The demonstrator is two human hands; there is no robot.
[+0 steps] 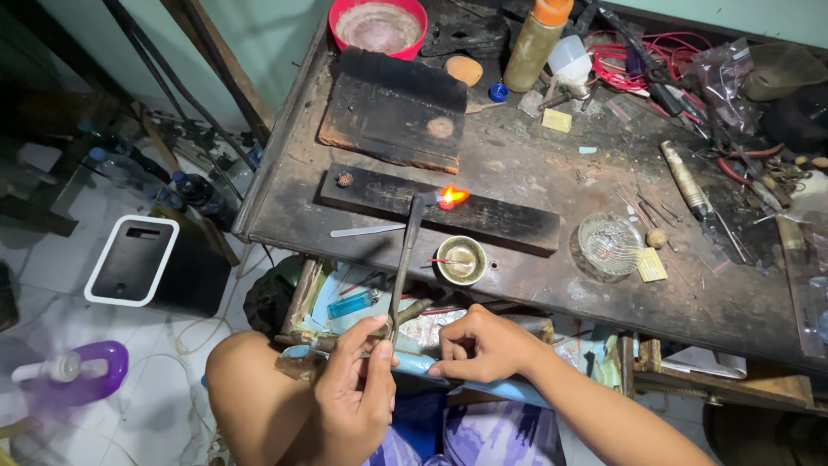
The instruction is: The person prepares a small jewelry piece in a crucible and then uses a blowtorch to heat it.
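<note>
My left hand (354, 393) is closed around the lower end of the torch (405, 259), thumb and fingers wrapped on its handle just above my knee. The metal stem runs up and away from that hand to the flame (452, 197), which burns orange at the tip, over the long charred block (440, 210) lying across the workbench (535, 164). My right hand (483, 348) sits just beside the left, fingers curled and pinched together near the handle; whether it grips a valve, a hose or some small piece I cannot tell, as the fingers hide it.

Between the flame and my hands stands a small brass bowl (461, 259) with a thin red-tipped stick resting in it. A flat metal strip (366, 230) lies beyond my left hand, beside the stem. Further right of the flame is a glass dish (609, 243). A blue lighter (352, 304) lies on the shelf just above my left hand.

Risks, in my judgement: the flame is lit and held at long reach, so a small twist of my left wrist would swing it off the block toward the bowl or the wires at the bench's far side. The lighter lies close beneath the hot stem. My bare knee is directly under the handle should my grip slacken.
</note>
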